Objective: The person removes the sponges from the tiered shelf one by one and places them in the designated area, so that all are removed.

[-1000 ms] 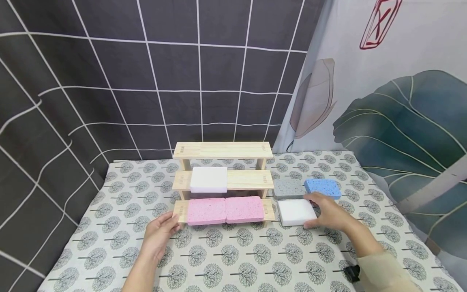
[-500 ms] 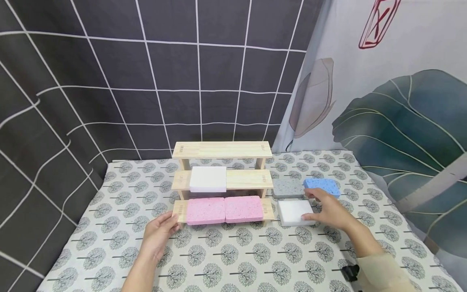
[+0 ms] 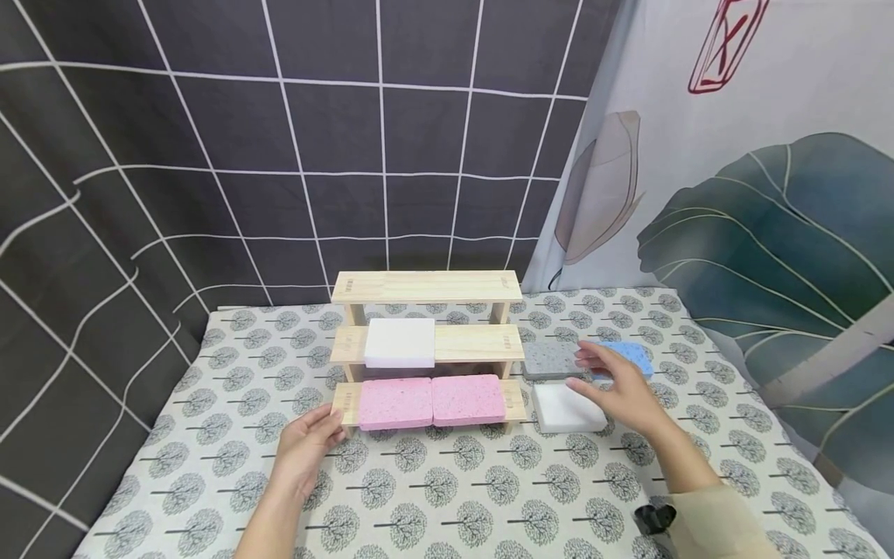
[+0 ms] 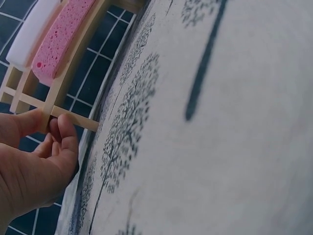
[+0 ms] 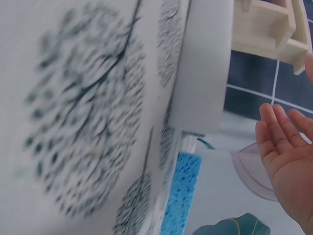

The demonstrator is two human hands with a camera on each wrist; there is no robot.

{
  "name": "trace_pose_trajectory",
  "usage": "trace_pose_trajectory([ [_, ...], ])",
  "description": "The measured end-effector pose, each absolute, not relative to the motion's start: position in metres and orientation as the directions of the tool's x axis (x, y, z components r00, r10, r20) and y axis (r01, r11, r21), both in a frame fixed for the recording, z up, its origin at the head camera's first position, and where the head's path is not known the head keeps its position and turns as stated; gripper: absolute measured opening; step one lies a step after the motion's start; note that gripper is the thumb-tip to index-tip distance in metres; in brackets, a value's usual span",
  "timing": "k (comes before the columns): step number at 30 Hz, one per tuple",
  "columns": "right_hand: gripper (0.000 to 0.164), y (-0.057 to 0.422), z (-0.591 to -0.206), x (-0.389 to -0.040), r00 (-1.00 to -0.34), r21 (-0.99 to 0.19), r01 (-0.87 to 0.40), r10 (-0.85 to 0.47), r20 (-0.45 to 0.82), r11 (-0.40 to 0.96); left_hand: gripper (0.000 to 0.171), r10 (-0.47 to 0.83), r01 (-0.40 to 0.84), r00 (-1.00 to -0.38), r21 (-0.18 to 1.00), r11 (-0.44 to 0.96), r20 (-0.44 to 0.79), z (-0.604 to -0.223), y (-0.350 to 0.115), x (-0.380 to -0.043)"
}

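A three-tier wooden shelf [image 3: 427, 288] stands on the cloth. My left hand [image 3: 307, 446] pinches the left end of its lowest tier, thumb and fingers closed round the board in the left wrist view. Two pink sponges [image 3: 396, 404] lie side by side on that tier, and a white sponge block [image 3: 400, 341] lies on the middle one. Right of the shelf, a second white sponge block [image 3: 567, 409] rests on the cloth. Over its far right corner hovers my right hand [image 3: 620, 388], fingers spread and holding nothing. Behind are a grey sponge [image 3: 550, 359] and a blue sponge [image 3: 632, 357], partly hidden by that hand.
The tree-patterned cloth [image 3: 433, 497] covers the table. A dark gridded curtain [image 3: 335, 132] hangs behind and to the left, and a leaf-printed curtain [image 3: 754, 140] hangs at the right. The shelf's top tier carries no sponge.
My right hand has let go of the white sponge block beside the shelf and risen off it, its fingers spreading. The block stays in place. My left hand has kept its hold on the shelf.
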State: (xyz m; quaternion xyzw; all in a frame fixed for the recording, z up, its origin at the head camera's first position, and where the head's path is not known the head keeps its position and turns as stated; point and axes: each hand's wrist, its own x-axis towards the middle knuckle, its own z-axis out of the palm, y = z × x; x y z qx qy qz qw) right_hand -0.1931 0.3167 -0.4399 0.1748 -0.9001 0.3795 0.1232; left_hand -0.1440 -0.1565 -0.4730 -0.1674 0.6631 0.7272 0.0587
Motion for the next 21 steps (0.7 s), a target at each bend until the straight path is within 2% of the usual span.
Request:
trace_pose_trajectory([
  [21,0.058,0.285,-0.425,-0.199,-0.883,-0.640,-0.453,-0.216,0.416,0.621,0.053,-0.131,-0.306,-0.939,0.946,-0.110,-0.319,-0.474,-0.157,-0.145],
])
